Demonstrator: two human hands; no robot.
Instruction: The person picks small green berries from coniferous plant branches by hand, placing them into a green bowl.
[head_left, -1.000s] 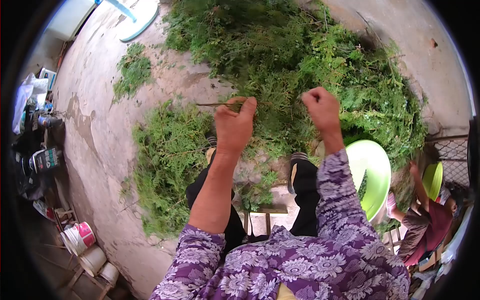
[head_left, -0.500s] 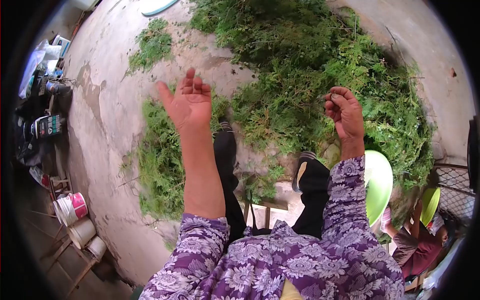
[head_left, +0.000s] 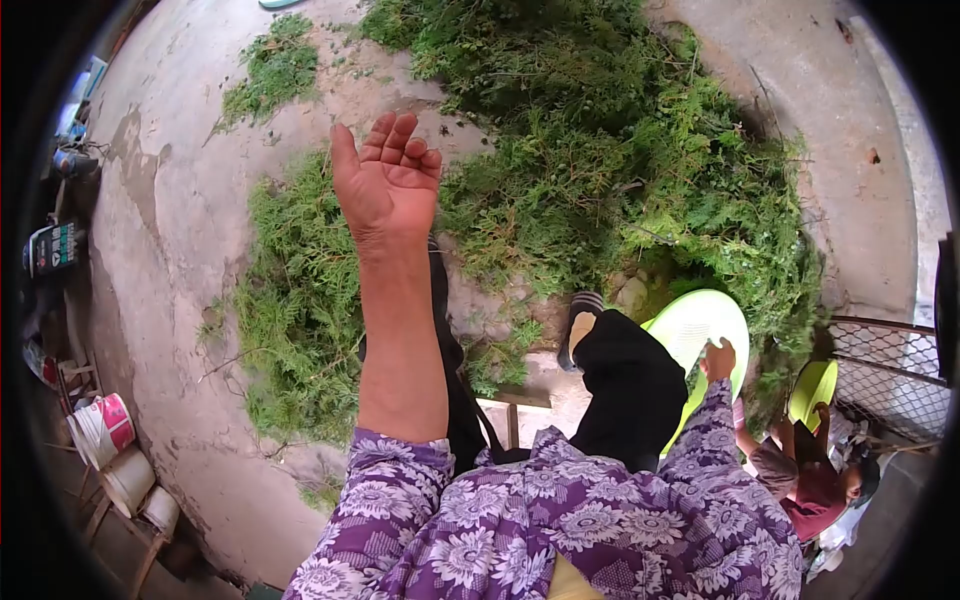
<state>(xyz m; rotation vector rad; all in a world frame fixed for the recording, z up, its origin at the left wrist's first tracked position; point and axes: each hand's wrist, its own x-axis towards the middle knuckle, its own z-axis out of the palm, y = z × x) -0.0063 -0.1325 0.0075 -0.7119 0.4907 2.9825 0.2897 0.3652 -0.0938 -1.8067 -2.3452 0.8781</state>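
Note:
My left hand (head_left: 390, 185) is raised in front of me, palm up, fingers apart and a little bent, with nothing seen in it. Below and beyond it lie cut evergreen branches (head_left: 300, 290) with flat, feathery leaves. On my right side, my right hand (head_left: 718, 360) is low over a lime-green plastic basket (head_left: 692, 318) with small holes in it. That hand overlaps the basket in view, near its right rim. Its fingers are small and partly hidden, so their grip and anything in them cannot be made out.
A large heap of evergreen branches (head_left: 560, 150) spreads ahead on the concrete floor (head_left: 170, 300). White buckets (head_left: 128, 475) stand at the left. At the right, another person (head_left: 800, 470) sits by a second lime-green basket (head_left: 812, 392), near a wire mesh panel (head_left: 885, 370).
My right hand has come down and back from above the branches, where its fingers were pinched, to the green basket. My left hand has shifted slightly right. The view has turned a little.

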